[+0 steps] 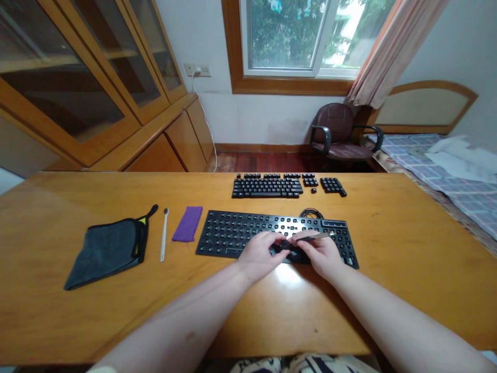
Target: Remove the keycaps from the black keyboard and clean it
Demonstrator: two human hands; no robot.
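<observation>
A black keyboard base (pixel 236 235), its keycaps off and its switches bare, lies on the wooden table. Over its lower middle my left hand (pixel 260 256) is closed in a pinch, with something small and dark between the fingertips that I cannot make out. Close beside it, my right hand (pixel 320 256) grips a slim, dark, pen-like tool (pixel 316 237). The tool's tip points left toward the left fingertips. Both hands cover part of the switches. Behind the base sits a coiled black cable (pixel 310 213).
Beyond the base, black keycaps (pixel 267 186) are laid out in keyboard order, with number-pad keycaps (pixel 333 186) to the right. On the left lie a purple cloth (pixel 188 224), a white toothbrush (pixel 164 235) and a folded grey cloth (pixel 106 248). A chair (pixel 337 129) stands behind the table (pixel 155 321).
</observation>
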